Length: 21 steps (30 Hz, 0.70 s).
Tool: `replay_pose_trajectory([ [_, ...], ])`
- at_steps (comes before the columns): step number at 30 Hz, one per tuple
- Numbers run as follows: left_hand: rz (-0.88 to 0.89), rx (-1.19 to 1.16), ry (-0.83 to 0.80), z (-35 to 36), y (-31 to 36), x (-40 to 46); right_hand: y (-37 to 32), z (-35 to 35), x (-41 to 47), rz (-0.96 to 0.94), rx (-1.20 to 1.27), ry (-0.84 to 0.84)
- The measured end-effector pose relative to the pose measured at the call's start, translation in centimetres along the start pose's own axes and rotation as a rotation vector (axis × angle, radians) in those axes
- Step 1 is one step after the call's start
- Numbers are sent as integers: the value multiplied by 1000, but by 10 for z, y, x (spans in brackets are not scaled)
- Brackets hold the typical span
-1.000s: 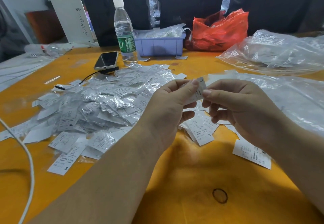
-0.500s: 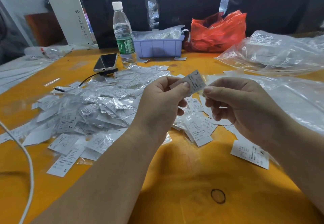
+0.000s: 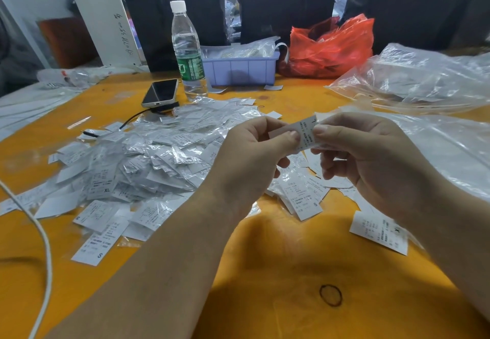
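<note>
Head view showed both hands raised above the orange tabletop (image 3: 265, 272) at centre frame, sharing one small white size label (image 3: 305, 133) marked L. The left hand (image 3: 249, 158) pinched its left part between thumb and curled forefinger. The right hand (image 3: 371, 158) pinched its right edge the same way, so the fingers (image 3: 328, 130) of both were closed narrowly on the label, the rest loosely curled beneath. The label hung in the air, apart from everything below it.

The grip looked slight, with only fingertips on a thin slip; whether it was film-wrapped could not be told. If the two hands pulled against each other, it could probably tear or crease. If either pinch loosened, it would likely drop.

Directly below lay a small stack of labels (image 3: 302, 195) showing S, and left of centre sprawled the large heap of bagged labels (image 3: 148, 163). An L falling into either would probably be lost among other sizes and need hunting out again.

The clear plastic sheet (image 3: 437, 153) at the right of the frame lay close to the right wrist. A sweep of that forearm could drag it and scatter the loose label (image 3: 379, 232) at lower right. The water bottle (image 3: 188, 52) and phone (image 3: 160, 93) in the upper middle stood well apart from the hands and seemed less of a worry.
</note>
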<state>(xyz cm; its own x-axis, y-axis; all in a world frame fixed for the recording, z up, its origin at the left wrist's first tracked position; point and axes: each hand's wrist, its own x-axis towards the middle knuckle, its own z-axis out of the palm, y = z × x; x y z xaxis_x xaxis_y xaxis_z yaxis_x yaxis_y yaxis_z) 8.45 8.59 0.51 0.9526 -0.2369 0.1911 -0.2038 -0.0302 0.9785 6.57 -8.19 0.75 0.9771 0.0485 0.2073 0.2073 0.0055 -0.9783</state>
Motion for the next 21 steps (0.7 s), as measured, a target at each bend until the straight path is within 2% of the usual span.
replay_pose_trajectory([
  [9, -17, 29, -77, 1, 2, 0, -2, -1, -2, -1, -44, -28],
  [17, 45, 27, -34, 2, 1, -3, 0, 0, -2, -15, -85, -41],
  [21, 11, 1, -6, 1, 1, -2, 1, 0, -2, -12, -53, -25],
])
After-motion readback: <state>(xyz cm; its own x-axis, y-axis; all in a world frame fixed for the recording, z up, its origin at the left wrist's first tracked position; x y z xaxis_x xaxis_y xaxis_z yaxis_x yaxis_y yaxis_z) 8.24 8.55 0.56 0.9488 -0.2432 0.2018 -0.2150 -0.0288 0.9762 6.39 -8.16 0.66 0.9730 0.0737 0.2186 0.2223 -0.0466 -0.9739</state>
